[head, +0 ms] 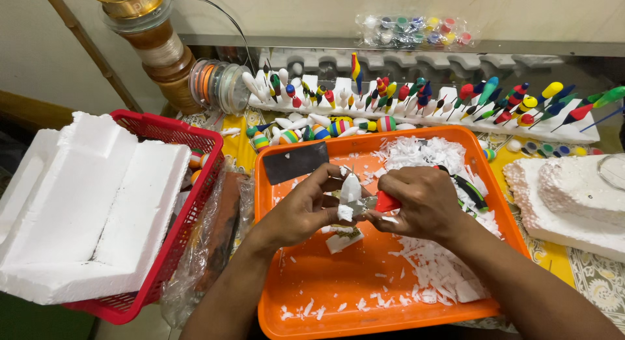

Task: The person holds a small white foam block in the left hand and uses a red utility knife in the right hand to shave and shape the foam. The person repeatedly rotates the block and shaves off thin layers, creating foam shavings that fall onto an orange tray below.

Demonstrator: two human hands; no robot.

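One orange tray [312,301], one red basket [163,128], one dark scraper blade [295,162], one red-handled knife [384,201], two hands, left [301,210] and right [416,203]. The painted floats [423,96] are too many to count surely.

Basket [195,141] left of tray [312,294]; float rack [456,122] behind; foam block [573,203] right.

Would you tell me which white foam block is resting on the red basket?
The big stepped foam block at far left lies across the red basket; the rough-edged foam block at right sits on the patterned cloth.
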